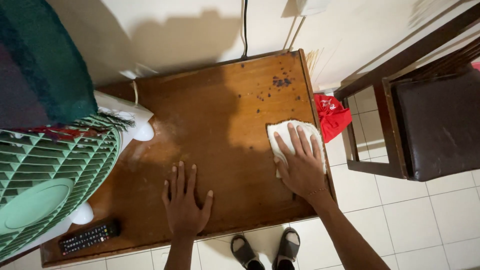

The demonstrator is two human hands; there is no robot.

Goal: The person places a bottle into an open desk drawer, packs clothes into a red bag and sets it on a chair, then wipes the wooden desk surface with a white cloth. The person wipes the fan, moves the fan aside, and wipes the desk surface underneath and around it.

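The right hand [300,165] is pressing flat, fingers spread, on a folded white cloth [285,137] with a frayed, yellowish edge, lying near the right edge of the worn brown wooden table [220,115]; it is pinning the cloth rather than gripping it. The left hand [184,202] is resting open and empty, palm down, near the table's front edge. A pale green fan [50,175] is standing at the left, a black remote control [89,237] lying before it.
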